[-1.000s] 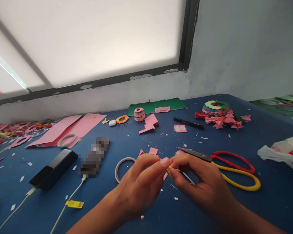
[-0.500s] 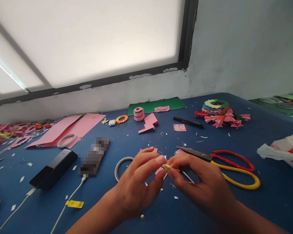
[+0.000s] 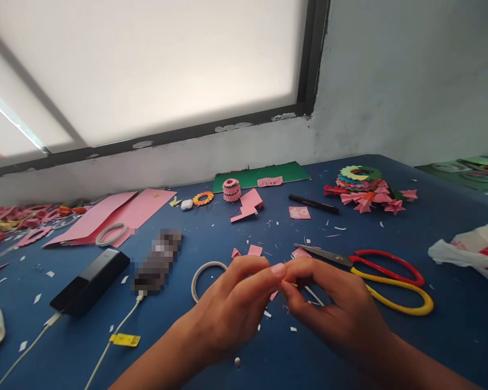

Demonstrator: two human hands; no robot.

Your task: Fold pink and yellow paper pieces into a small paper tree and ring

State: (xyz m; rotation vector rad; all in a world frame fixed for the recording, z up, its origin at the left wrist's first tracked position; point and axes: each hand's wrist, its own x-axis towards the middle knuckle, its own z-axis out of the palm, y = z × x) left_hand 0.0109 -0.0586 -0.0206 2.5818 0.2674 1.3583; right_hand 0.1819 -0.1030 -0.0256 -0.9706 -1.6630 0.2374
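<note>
My left hand [image 3: 238, 303] and my right hand [image 3: 335, 298] meet fingertip to fingertip over the blue table. Between my right thumb and index finger is a small yellow paper piece [image 3: 290, 284], mostly covered by the fingers. The left index fingertip presses against the right one at the piece; the left thumb is hidden behind the hand. Open scissors [image 3: 350, 262] with one red and one yellow handle lie beyond and beside my right hand. A white tape ring [image 3: 195, 281] rests partly behind my left hand. Small pink paper pieces [image 3: 255, 250] lie just past the fingers.
A black power bank [image 3: 89, 281] and a blurred phone [image 3: 158, 262] with white cables are at left. Farther back are pink sheets [image 3: 106, 216], a green sheet [image 3: 244, 177], a black pen [image 3: 313, 204] and stacked paper rings [image 3: 355, 179]. A plastic bag [image 3: 472, 249] is at right.
My left fingers have drawn together and closed in on my right fingertips. The yellow piece, plainly visible before, is now mostly covered. More of the pink scraps beyond my left hand shows.
</note>
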